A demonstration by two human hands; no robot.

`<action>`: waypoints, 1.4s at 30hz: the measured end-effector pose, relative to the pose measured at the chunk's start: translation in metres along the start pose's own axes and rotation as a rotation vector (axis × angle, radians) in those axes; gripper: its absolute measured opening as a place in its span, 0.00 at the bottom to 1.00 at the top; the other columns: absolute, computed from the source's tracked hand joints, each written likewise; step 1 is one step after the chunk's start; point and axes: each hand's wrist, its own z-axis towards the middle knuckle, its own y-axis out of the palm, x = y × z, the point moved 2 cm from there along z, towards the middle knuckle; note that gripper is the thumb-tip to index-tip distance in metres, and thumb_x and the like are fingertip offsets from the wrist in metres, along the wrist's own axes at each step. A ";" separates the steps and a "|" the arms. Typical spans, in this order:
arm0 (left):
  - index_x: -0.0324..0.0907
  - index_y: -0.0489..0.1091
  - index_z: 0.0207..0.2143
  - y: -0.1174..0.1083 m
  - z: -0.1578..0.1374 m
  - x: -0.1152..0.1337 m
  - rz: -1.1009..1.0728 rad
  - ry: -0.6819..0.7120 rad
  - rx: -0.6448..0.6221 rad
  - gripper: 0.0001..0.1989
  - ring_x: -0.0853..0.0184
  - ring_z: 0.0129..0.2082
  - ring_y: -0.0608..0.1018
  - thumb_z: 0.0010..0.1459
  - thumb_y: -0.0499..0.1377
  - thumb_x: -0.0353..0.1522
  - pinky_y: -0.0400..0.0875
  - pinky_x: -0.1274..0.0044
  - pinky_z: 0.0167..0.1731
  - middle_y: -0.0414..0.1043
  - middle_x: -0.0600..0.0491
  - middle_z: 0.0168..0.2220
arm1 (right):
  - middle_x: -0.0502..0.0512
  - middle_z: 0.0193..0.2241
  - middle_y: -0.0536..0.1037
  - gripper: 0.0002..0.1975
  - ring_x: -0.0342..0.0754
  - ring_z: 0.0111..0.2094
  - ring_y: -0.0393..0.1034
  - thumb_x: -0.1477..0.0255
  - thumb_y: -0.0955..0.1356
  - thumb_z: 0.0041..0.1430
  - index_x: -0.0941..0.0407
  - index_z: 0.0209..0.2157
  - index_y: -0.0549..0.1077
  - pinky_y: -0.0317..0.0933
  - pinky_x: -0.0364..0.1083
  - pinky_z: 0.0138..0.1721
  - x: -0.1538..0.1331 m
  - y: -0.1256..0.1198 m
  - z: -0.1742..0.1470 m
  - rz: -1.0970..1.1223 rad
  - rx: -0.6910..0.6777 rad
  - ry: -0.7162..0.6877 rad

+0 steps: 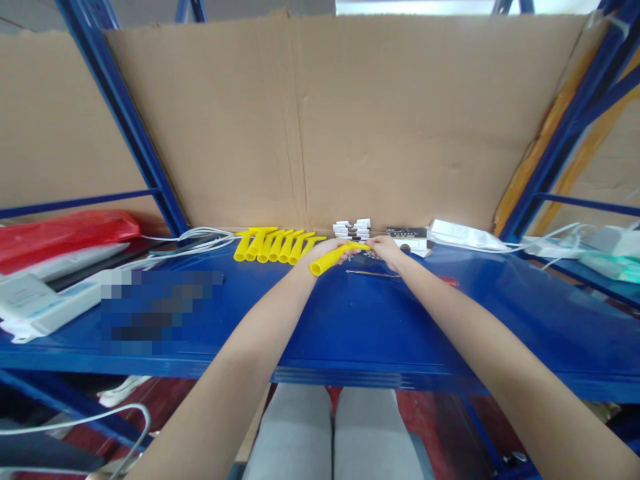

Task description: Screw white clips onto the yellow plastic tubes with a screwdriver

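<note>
My left hand (327, 249) is closed round a yellow hollow plastic handle (326, 262), its wide open end pointing down and left towards me. At the handle's narrow end, the fingers of my right hand (384, 248) are pinched together; whether they hold a small part there is too small to see. Small metal pieces (369, 255) lie on the blue table by my fingertips. To the left stands a row of several similar yellow handles (267, 248). A screwdriver (370, 273) with a red handle lies beneath my right wrist, partly hidden.
Behind my hands are stacked white pieces (352, 230) and a black-and-white box (407, 240). A white package (465, 235) lies to the right. White cables (205, 241), a red bag (70, 237) and a white power strip (65, 300) occupy the left. Cardboard (350, 127) walls the back.
</note>
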 end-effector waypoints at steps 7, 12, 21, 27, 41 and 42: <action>0.30 0.63 0.54 0.005 -0.002 -0.004 0.080 -0.026 0.067 0.20 0.77 0.15 0.63 0.63 0.43 0.27 0.60 0.84 0.15 0.74 0.51 0.27 | 0.46 0.11 0.63 0.09 0.37 0.14 0.57 0.82 0.64 0.57 0.60 0.24 0.68 0.56 0.37 0.16 0.001 0.006 -0.004 0.149 -0.045 0.131; 0.33 0.69 0.44 0.015 -0.013 0.002 0.301 0.098 0.152 0.15 0.77 0.16 0.63 0.62 0.44 0.26 0.60 0.84 0.17 0.72 0.53 0.24 | 0.47 0.15 0.68 0.08 0.37 0.17 0.61 0.83 0.64 0.58 0.59 0.27 0.69 0.59 0.37 0.20 0.000 0.003 -0.009 0.213 -0.118 0.138; 0.43 0.65 0.54 0.046 -0.056 0.029 1.445 0.741 0.312 0.18 0.66 0.41 0.77 0.60 0.53 0.31 0.71 0.77 0.39 0.74 0.49 0.47 | 0.52 0.22 0.75 0.11 0.41 0.23 0.70 0.75 0.59 0.66 0.57 0.30 0.67 0.64 0.40 0.26 -0.018 -0.009 -0.013 0.387 -0.146 0.077; 0.52 0.66 0.57 0.042 -0.067 0.010 2.135 0.737 0.431 0.21 0.64 0.44 0.77 0.65 0.47 0.31 0.68 0.77 0.40 0.74 0.48 0.45 | 0.51 0.17 0.71 0.11 0.40 0.18 0.67 0.78 0.62 0.63 0.58 0.26 0.67 0.61 0.39 0.22 -0.020 -0.011 -0.021 0.263 -0.269 0.069; 0.51 0.64 0.59 0.020 -0.072 -0.009 2.134 0.612 0.553 0.24 0.64 0.42 0.76 0.63 0.47 0.28 0.68 0.77 0.38 0.73 0.48 0.45 | 0.47 0.14 0.66 0.12 0.39 0.16 0.61 0.77 0.64 0.60 0.57 0.22 0.63 0.56 0.39 0.20 -0.018 -0.023 -0.010 0.095 -0.173 -0.008; 0.52 0.64 0.59 0.018 -0.074 -0.008 2.121 0.583 0.561 0.23 0.64 0.42 0.77 0.63 0.47 0.29 0.68 0.77 0.37 0.73 0.48 0.44 | 0.46 0.14 0.64 0.13 0.38 0.16 0.59 0.77 0.64 0.60 0.57 0.21 0.63 0.55 0.38 0.20 -0.017 -0.034 -0.005 0.077 -0.091 -0.030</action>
